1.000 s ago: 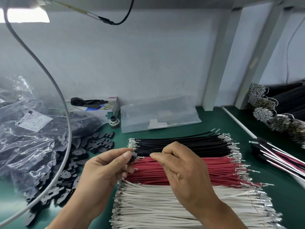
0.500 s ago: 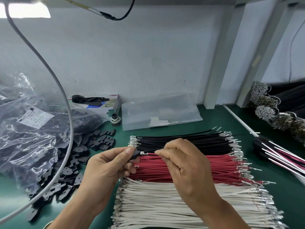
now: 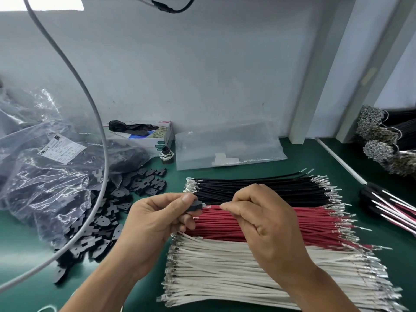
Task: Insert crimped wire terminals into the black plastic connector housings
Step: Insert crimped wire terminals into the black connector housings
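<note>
My left hand (image 3: 157,218) pinches a small black connector housing (image 3: 195,206) between thumb and fingers, above the wire rows. My right hand (image 3: 264,218) pinches a wire just to its right; the wire's metal terminal (image 3: 206,206) sits at the housing's opening. The wire's colour is hidden under my fingers. Below the hands lie three flat rows of crimped wires: black wires (image 3: 258,186), red wires (image 3: 315,224) and white wires (image 3: 225,273). Loose black housings (image 3: 108,212) are heaped on the green mat at the left.
A clear plastic bag of black housings (image 3: 45,176) fills the left side, with a grey cable (image 3: 96,122) arcing over it. A tissue box (image 3: 155,136), a clear flat bag (image 3: 227,145) and finished wire bundles (image 3: 387,143) stand at the back and right.
The wire's terminal has closed the gap to the housing and now meets its opening. Both hands stay close together above the wire rows.
</note>
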